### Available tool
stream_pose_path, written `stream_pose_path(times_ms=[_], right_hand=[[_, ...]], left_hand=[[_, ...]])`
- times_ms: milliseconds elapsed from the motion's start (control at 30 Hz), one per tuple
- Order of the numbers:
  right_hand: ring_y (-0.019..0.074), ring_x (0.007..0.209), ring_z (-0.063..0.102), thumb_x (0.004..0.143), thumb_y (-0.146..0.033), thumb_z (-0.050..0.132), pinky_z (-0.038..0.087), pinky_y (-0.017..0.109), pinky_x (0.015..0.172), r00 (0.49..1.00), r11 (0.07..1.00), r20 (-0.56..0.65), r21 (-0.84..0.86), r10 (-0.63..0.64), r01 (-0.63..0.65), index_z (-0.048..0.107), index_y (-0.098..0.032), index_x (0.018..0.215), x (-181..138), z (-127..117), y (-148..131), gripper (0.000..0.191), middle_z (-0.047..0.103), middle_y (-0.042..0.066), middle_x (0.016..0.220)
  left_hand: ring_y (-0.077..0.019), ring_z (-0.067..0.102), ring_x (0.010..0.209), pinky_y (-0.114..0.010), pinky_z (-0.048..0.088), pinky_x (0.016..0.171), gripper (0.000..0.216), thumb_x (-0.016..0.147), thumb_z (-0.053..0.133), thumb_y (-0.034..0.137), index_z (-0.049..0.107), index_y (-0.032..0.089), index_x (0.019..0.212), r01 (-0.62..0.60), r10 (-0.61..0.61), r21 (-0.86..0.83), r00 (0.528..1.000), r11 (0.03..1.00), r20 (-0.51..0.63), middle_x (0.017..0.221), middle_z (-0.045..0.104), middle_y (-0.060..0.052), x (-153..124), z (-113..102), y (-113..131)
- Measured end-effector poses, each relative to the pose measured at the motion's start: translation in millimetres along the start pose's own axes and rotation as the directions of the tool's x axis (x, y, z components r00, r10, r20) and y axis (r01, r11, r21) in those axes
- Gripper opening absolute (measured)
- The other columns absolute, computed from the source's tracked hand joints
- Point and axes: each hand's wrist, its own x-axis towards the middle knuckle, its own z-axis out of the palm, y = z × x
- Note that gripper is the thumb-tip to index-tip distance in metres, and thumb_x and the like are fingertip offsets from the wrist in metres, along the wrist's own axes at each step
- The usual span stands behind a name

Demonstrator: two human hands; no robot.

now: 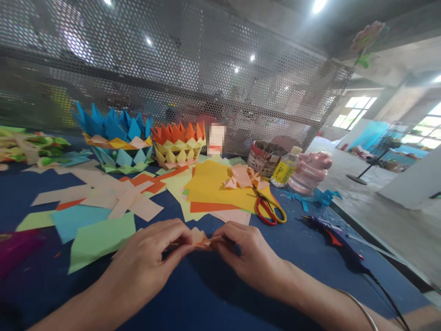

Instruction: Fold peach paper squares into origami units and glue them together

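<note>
Between my two hands is a folded piece of pale orange paper (201, 241), held just above the blue table. My left hand (155, 248) pinches its left end between thumb and fingers. At the other end, my right hand (243, 248) grips it the same way, fingertips closed. Parts of the paper are hidden behind the fingers. A green paper sheet (103, 236) lies beside my left hand. Scissors with red and yellow handles (268, 209) rest beyond my right hand, near a stack of yellow paper (213, 184) topped by small folded peach pieces (243, 177).
A blue folded-paper basket (117, 133) and an orange and yellow one (179, 142) stand at the back. To the right are a round container (265, 158), a yellow-labelled bottle (285, 168), a pink transparent jar (310, 172) and a corded glue gun (337, 243). A perforated metal panel (193, 69) rises behind.
</note>
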Motion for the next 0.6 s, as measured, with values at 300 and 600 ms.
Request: stream_pose_path(times_ms=[300, 600], right_hand=[[0.0142, 0.072, 0.061, 0.098, -0.014, 0.057, 0.045, 0.023, 0.067, 1.000, 0.999, 0.007, -0.034, -0.001, 0.001, 0.066, -0.020, 0.085, -1.1, 1.0, -0.4, 0.017, 0.068, 0.002, 0.080], [0.0130, 0.070, 0.062, 0.096, -0.013, 0.058, 0.045, 0.022, 0.066, 1.000, 1.000, 0.009, -0.023, -0.019, 0.019, 0.067, -0.019, 0.083, 0.8, 1.6, -1.2, 0.017, 0.069, 0.001, 0.078]], left_hand=[[-0.0166, 0.067, 0.071, -0.025, 0.049, 0.060, 0.028, 0.103, 0.048, 0.036, 0.059, 0.026, 0.080, -0.053, 0.055, 0.073, 0.998, 0.996, -0.037, 0.078, 0.067, 0.003, -1.4, 1.1, 3.9], [-0.0163, 0.066, 0.070, -0.028, 0.049, 0.063, 0.025, 0.104, 0.049, 0.029, 0.060, 0.025, 0.083, -0.134, 0.146, 0.132, 0.986, 0.982, -0.082, 0.079, 0.068, 0.003, -1.3, 0.8, 4.9]])
